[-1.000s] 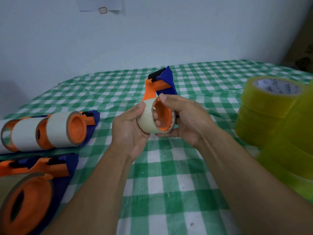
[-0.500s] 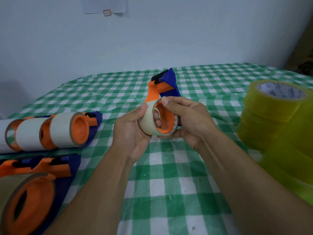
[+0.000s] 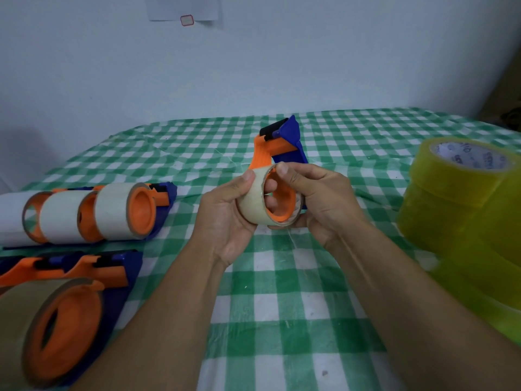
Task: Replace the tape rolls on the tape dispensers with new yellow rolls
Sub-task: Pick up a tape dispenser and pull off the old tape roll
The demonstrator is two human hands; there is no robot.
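Observation:
Above the middle of the table I hold an orange and blue tape dispenser that carries a pale, nearly spent tape roll. My left hand grips the roll from the left, thumb on its top edge. My right hand holds the dispenser's right side, its thumb on the roll's upper rim and fingers showing inside the orange hub. A stack of new yellow rolls stands at the right.
Several more dispensers with pale rolls lie in a row at the left. A dispenser with a brown roll sits at the near left corner. A green checked cloth covers the table, and a white wall stands behind.
The dispenser and both hands have stayed in almost the same place. My right thumb has crept up onto the roll's upper rim.

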